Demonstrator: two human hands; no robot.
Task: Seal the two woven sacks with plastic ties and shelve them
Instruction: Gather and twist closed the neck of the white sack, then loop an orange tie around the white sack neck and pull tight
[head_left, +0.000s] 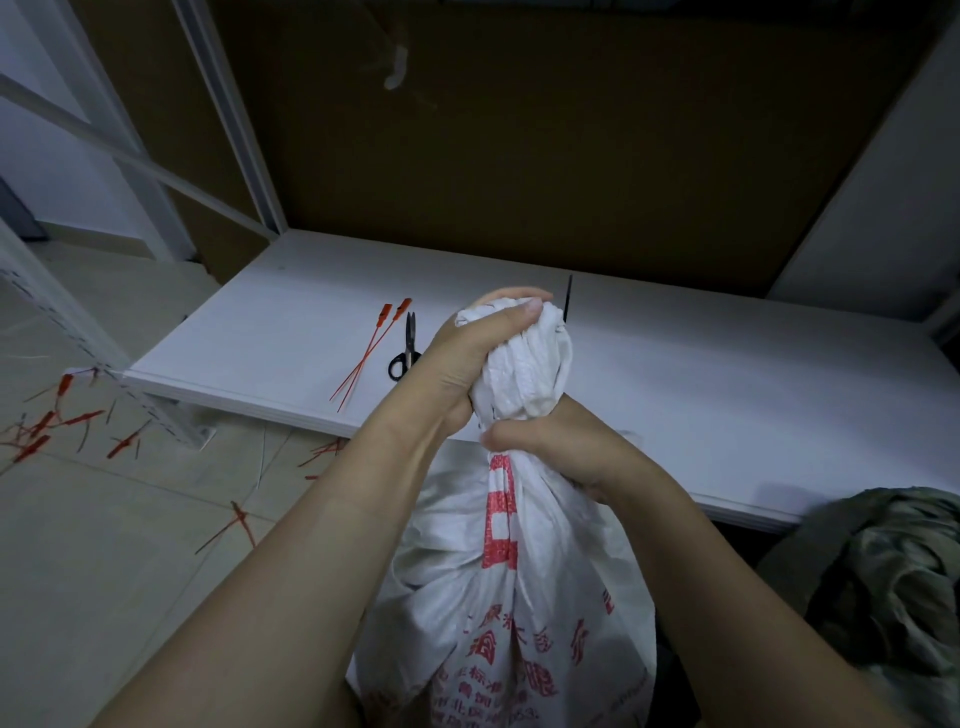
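Beyond the fingers lies the white shelf board (727, 374); beneath them stands the woven sack (509, 597), mouth gathered. The left hand (483, 348) clenches the bunched top and the right hand (550, 447) grips the neck just below. This looks like the gathering step, with seemingly no tie on, though the neck is partly hidden. Next, one hand must let go and reach left, past the scissors (406, 345), for the red ties (363, 358).
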